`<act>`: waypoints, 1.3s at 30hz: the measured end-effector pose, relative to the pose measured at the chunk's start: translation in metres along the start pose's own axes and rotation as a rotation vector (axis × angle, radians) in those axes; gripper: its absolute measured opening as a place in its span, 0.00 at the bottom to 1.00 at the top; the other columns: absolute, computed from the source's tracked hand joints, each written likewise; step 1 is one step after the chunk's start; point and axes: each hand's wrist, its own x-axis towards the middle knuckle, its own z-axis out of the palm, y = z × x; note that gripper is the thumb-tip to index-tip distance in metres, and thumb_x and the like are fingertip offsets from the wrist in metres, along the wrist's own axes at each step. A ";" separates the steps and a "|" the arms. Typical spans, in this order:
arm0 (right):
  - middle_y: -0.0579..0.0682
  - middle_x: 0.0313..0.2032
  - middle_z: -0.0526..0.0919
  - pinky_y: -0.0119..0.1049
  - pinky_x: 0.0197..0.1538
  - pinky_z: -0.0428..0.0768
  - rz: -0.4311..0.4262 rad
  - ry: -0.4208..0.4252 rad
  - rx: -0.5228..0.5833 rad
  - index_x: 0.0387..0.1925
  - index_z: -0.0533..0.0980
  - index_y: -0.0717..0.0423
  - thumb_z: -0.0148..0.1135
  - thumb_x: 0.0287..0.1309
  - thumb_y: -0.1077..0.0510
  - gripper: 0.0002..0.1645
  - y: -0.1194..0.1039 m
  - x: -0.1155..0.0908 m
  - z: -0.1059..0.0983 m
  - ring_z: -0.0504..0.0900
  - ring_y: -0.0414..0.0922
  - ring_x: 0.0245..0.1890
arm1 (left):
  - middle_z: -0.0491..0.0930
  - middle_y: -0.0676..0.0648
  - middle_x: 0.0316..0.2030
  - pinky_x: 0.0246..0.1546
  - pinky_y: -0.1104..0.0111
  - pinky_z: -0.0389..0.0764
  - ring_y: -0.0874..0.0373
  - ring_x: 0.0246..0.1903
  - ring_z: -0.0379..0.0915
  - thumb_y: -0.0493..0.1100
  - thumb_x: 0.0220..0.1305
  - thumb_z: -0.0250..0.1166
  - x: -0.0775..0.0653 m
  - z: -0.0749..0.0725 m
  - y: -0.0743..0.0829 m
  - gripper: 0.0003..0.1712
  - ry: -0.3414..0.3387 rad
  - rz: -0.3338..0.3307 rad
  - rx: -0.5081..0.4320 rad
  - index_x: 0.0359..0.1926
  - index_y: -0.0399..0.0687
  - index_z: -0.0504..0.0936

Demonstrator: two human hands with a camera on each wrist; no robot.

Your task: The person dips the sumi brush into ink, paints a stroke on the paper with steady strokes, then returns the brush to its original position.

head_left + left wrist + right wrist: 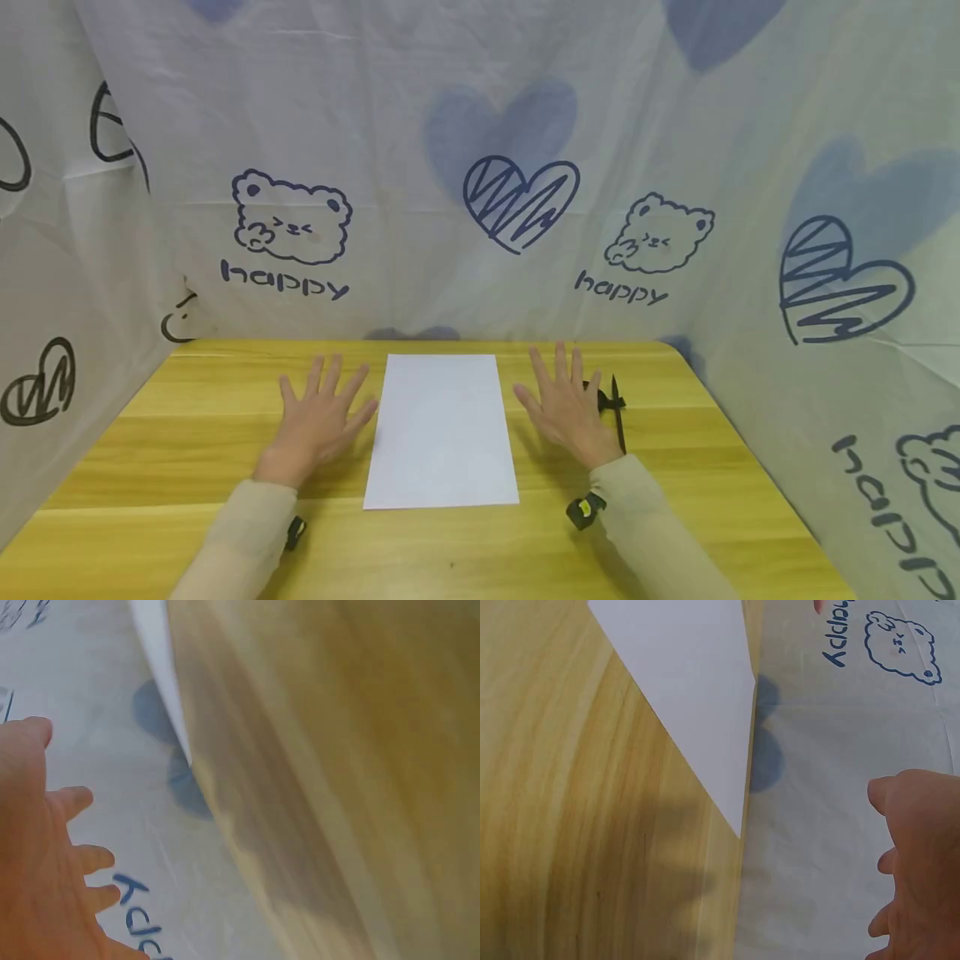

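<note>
A blank white sheet of paper (441, 433) lies flat on the wooden table, between the two hands. To its left is my left hand (318, 421), fingers spread, the thumb close to the paper's left edge. My right hand (566, 408) is spread in the same way on the other side, a little apart from the paper. Both hold nothing; in the wrist views the left palm (37, 855) and the right hand (926, 862) appear raised over the tabletop. Just beyond the right hand lies a thin black pen-like stick (618, 417), beside a small black object (604, 400) partly hidden by the fingers.
The yellow wood-grain table (450, 554) ends at a back edge against a white curtain (405, 242) printed with hearts, bears and "happy". More of this cloth hangs along both sides. A black strap device (585, 510) sits at the right wrist, another (296, 532) at the left.
</note>
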 end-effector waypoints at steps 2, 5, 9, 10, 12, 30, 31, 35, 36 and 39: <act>0.65 0.82 0.32 0.79 0.73 0.38 0.001 -0.001 0.003 0.84 0.42 0.43 0.38 0.77 0.30 0.45 0.001 0.000 0.000 0.31 0.68 0.81 | 0.46 0.34 0.82 0.68 0.21 0.36 0.30 0.81 0.37 0.68 0.78 0.43 0.004 0.003 0.001 0.39 0.004 0.047 0.014 0.81 0.58 0.56; 0.64 0.82 0.33 0.80 0.72 0.39 0.004 -0.001 0.003 0.84 0.42 0.44 0.39 0.77 0.31 0.45 0.003 -0.001 -0.002 0.32 0.69 0.81 | 0.50 0.36 0.81 0.68 0.21 0.41 0.32 0.81 0.42 0.66 0.78 0.46 0.009 0.007 0.002 0.37 0.026 0.127 0.041 0.80 0.59 0.61; 0.64 0.82 0.34 0.79 0.72 0.40 -0.010 -0.024 0.020 0.84 0.43 0.44 0.42 0.78 0.35 0.44 0.010 -0.001 -0.008 0.33 0.69 0.82 | 0.55 0.38 0.80 0.68 0.22 0.45 0.34 0.80 0.47 0.64 0.77 0.49 0.014 0.010 0.001 0.35 0.042 0.208 0.070 0.78 0.59 0.66; 0.65 0.82 0.36 0.79 0.72 0.42 -0.022 -0.027 0.020 0.84 0.44 0.44 0.45 0.78 0.37 0.44 0.013 -0.001 -0.010 0.35 0.69 0.82 | 0.56 0.38 0.80 0.68 0.22 0.45 0.34 0.80 0.48 0.64 0.77 0.50 0.014 0.011 0.000 0.34 0.041 0.219 0.068 0.77 0.58 0.67; 0.66 0.82 0.40 0.79 0.73 0.44 -0.048 -0.036 0.024 0.83 0.46 0.45 0.49 0.77 0.41 0.43 0.019 -0.002 -0.014 0.38 0.70 0.81 | 0.57 0.38 0.80 0.68 0.22 0.46 0.33 0.79 0.49 0.63 0.77 0.52 0.014 0.012 0.000 0.34 0.029 0.232 0.060 0.76 0.58 0.68; 0.66 0.64 0.79 0.62 0.59 0.80 -0.266 0.059 -0.126 0.73 0.68 0.60 0.69 0.61 0.65 0.39 0.096 -0.017 -0.040 0.79 0.67 0.61 | 0.55 0.35 0.80 0.67 0.22 0.51 0.29 0.78 0.50 0.69 0.73 0.55 0.002 0.017 0.006 0.41 -0.356 0.152 -0.077 0.78 0.56 0.65; 0.66 0.62 0.80 0.61 0.58 0.81 -0.278 0.064 -0.121 0.72 0.69 0.61 0.70 0.60 0.66 0.39 0.099 -0.018 -0.040 0.81 0.66 0.59 | 0.55 0.35 0.80 0.66 0.22 0.52 0.29 0.77 0.51 0.69 0.72 0.56 0.002 0.016 0.007 0.41 -0.364 0.147 -0.086 0.78 0.56 0.64; 0.66 0.56 0.85 0.59 0.54 0.83 -0.331 0.085 -0.125 0.65 0.75 0.63 0.70 0.55 0.69 0.34 0.111 -0.021 -0.037 0.85 0.65 0.53 | 0.57 0.34 0.79 0.65 0.22 0.53 0.29 0.77 0.52 0.68 0.72 0.57 0.003 0.016 0.007 0.42 -0.354 0.158 -0.083 0.78 0.55 0.65; 0.66 0.55 0.85 0.59 0.53 0.84 -0.343 0.089 -0.135 0.63 0.76 0.64 0.71 0.55 0.69 0.32 0.113 -0.022 -0.036 0.85 0.65 0.51 | 0.58 0.34 0.79 0.65 0.22 0.53 0.28 0.76 0.53 0.68 0.72 0.57 0.004 0.016 0.007 0.42 -0.350 0.162 -0.078 0.78 0.55 0.65; 0.64 0.50 0.87 0.57 0.50 0.85 -0.360 0.083 -0.160 0.59 0.79 0.64 0.72 0.55 0.69 0.27 0.119 -0.024 -0.033 0.87 0.63 0.47 | 0.59 0.33 0.78 0.66 0.22 0.54 0.28 0.75 0.54 0.68 0.72 0.57 0.005 0.015 0.008 0.41 -0.342 0.169 -0.064 0.77 0.54 0.66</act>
